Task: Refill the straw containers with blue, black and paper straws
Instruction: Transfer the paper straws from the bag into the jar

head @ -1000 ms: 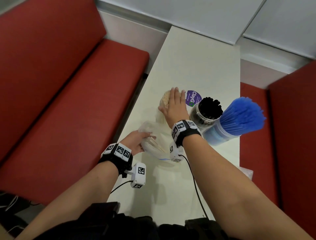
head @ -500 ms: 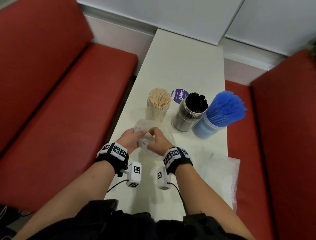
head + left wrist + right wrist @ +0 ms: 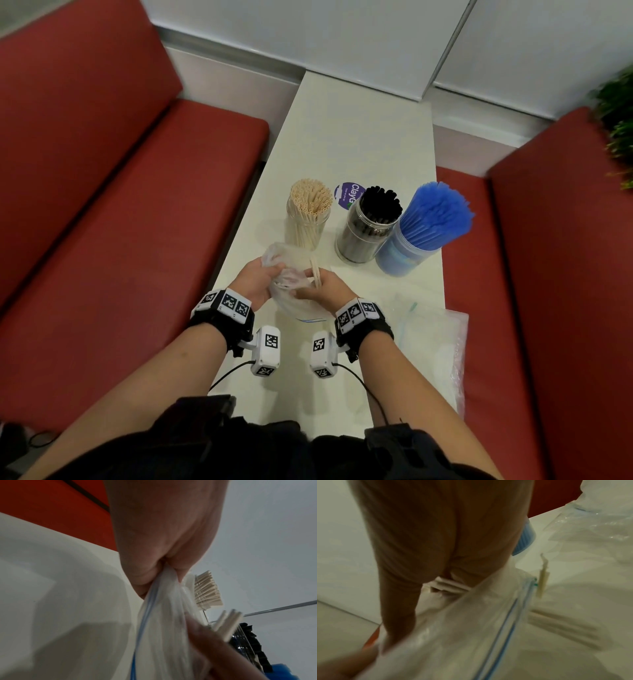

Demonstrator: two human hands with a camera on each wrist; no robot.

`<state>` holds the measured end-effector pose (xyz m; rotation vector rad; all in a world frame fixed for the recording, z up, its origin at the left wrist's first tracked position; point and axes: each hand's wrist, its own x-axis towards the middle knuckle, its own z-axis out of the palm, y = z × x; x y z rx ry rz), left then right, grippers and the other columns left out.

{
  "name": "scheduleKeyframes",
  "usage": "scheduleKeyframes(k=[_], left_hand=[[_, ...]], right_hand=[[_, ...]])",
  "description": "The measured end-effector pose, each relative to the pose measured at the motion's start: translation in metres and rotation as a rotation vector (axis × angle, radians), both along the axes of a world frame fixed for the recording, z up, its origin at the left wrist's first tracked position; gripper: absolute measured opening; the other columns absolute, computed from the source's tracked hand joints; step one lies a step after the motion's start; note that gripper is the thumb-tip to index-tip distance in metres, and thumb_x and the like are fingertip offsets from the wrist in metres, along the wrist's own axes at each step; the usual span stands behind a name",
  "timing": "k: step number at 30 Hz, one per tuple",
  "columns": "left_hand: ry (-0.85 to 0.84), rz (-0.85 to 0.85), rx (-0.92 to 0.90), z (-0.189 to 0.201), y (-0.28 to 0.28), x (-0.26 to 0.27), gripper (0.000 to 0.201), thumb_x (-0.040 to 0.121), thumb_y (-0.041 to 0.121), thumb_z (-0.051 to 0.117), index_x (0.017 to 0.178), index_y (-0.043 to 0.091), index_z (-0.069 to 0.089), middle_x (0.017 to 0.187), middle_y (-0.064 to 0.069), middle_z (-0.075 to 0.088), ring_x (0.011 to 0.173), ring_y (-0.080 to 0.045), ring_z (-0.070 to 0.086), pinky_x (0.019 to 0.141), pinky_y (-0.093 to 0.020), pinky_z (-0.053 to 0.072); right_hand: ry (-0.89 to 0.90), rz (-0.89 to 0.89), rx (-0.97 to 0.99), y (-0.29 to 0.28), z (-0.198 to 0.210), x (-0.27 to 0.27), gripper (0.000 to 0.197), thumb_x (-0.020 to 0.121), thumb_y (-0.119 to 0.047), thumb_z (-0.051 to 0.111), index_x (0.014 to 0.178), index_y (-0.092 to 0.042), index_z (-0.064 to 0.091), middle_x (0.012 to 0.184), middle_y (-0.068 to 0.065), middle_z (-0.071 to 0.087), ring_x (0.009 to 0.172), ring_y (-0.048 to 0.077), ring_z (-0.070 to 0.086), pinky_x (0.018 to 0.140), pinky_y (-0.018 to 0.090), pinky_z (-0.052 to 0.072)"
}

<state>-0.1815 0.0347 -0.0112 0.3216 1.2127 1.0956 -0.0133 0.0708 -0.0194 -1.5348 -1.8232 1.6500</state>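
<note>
Straws (image 3: 315,274) of paper poke from our right hand (image 3: 323,289), pinched low in the middle of the frame. Our left hand (image 3: 255,282) grips the bag (image 3: 286,279). We should pull slowly, then drop them in the jar (image 3: 308,219) just above.

My right hand (image 3: 323,287) is off the paper-straw jar (image 3: 307,219) and back at the clear zip bag (image 3: 291,284), now pinching a few paper straws (image 3: 315,274) pulled out of it. My left hand (image 3: 255,282) grips the bag higher, bunched, lifted off the table.
</note>
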Motion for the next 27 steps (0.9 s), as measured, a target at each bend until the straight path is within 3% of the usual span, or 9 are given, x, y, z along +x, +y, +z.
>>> scheduleKeyframes(k=[3,6,8,11,14,18,21,23,27], left_hand=[[0.041,0.009,-0.028,-0.002,0.0,-0.003,0.034,0.104,-0.001,0.045,0.137,0.002,0.052,0.108,-0.016,0.068,0.085,-0.025,0.067,0.069,-0.035,0.057],[0.037,-0.009,-0.033,-0.003,-0.003,-0.005,0.033,0.102,-0.002,0.046,0.134,-0.001,0.054,0.101,-0.017,0.069,0.077,-0.025,0.069,0.071,-0.036,0.056],[0.023,-0.022,-0.034,-0.003,-0.005,-0.005,0.03,0.102,-0.004,0.046,0.13,-0.005,0.054,0.089,-0.016,0.071,0.063,-0.021,0.071,0.059,-0.031,0.059],[0.005,-0.004,-0.054,-0.004,-0.003,-0.004,0.025,0.102,-0.005,0.045,0.126,-0.005,0.054,0.082,-0.017,0.071,0.052,-0.021,0.07,0.05,-0.03,0.058],[0.006,-0.007,-0.068,-0.004,0.001,-0.004,0.023,0.102,-0.004,0.046,0.124,-0.003,0.053,0.093,-0.02,0.067,0.052,-0.021,0.07,0.05,-0.03,0.058],[0.019,-0.003,-0.082,-0.005,0.008,-0.005,0.025,0.101,-0.004,0.049,0.126,-0.003,0.055,0.093,-0.018,0.068,0.055,-0.02,0.071,0.051,-0.029,0.058],[0.016,-0.027,-0.09,-0.006,0.011,-0.006,0.027,0.101,-0.003,0.049,0.128,-0.002,0.055,0.1,-0.019,0.066,0.06,-0.02,0.07,0.054,-0.029,0.059],[-0.006,-0.022,-0.1,-0.008,0.012,-0.007,0.027,0.101,-0.004,0.049,0.128,-0.003,0.054,0.1,-0.02,0.066,0.059,-0.021,0.071,0.052,-0.03,0.058],[-0.013,-0.033,-0.108,-0.01,0.014,-0.008,0.025,0.102,-0.004,0.048,0.127,-0.004,0.053,0.097,-0.02,0.066,0.055,-0.021,0.071,0.051,-0.029,0.058]], right_hand=[[0.106,-0.102,-0.024,0.012,0.014,0.007,0.028,0.095,-0.033,0.067,0.091,-0.006,0.074,0.057,-0.006,0.051,0.053,0.01,0.047,0.059,0.026,0.044],[0.179,-0.167,0.002,0.033,0.046,0.003,0.043,0.104,-0.03,0.053,0.074,-0.004,0.07,0.058,0.007,0.055,0.056,0.019,0.053,0.067,0.033,0.053],[0.049,-0.086,0.105,0.051,0.072,-0.001,0.049,0.105,-0.034,0.049,0.069,-0.009,0.071,0.072,0.016,0.068,0.066,0.021,0.062,0.076,0.035,0.055],[-0.276,0.143,0.268,0.071,0.104,-0.005,0.055,0.104,-0.042,0.04,0.067,-0.018,0.072,0.063,0.003,0.055,0.04,0.002,0.046,0.053,0.026,0.038],[-0.411,0.176,0.272,0.081,0.115,-0.007,0.052,0.102,-0.038,0.043,0.068,-0.01,0.071,0.052,0.0,0.047,0.035,0.008,0.041,0.044,0.022,0.037],[-0.29,0.019,0.222,0.09,0.121,-0.009,0.04,0.096,-0.027,0.05,0.07,-0.004,0.07,0.052,0.007,0.058,0.04,0.021,0.054,0.046,0.025,0.047],[-0.141,-0.044,0.226,0.102,0.13,-0.015,0.034,0.094,-0.02,0.055,0.075,0.004,0.07,0.07,0.027,0.067,0.053,0.029,0.064,0.066,0.044,0.059],[-0.101,-0.096,0.269,0.113,0.135,-0.018,0.032,0.094,-0.019,0.058,0.078,0.006,0.07,0.073,0.027,0.069,0.057,0.032,0.067,0.074,0.049,0.06],[-0.078,-0.193,0.363,0.129,0.142,-0.023,0.026,0.092,-0.021,0.065,0.078,0.001,0.07,0.074,0.022,0.073,0.061,0.03,0.071,0.055,0.026,0.056]])
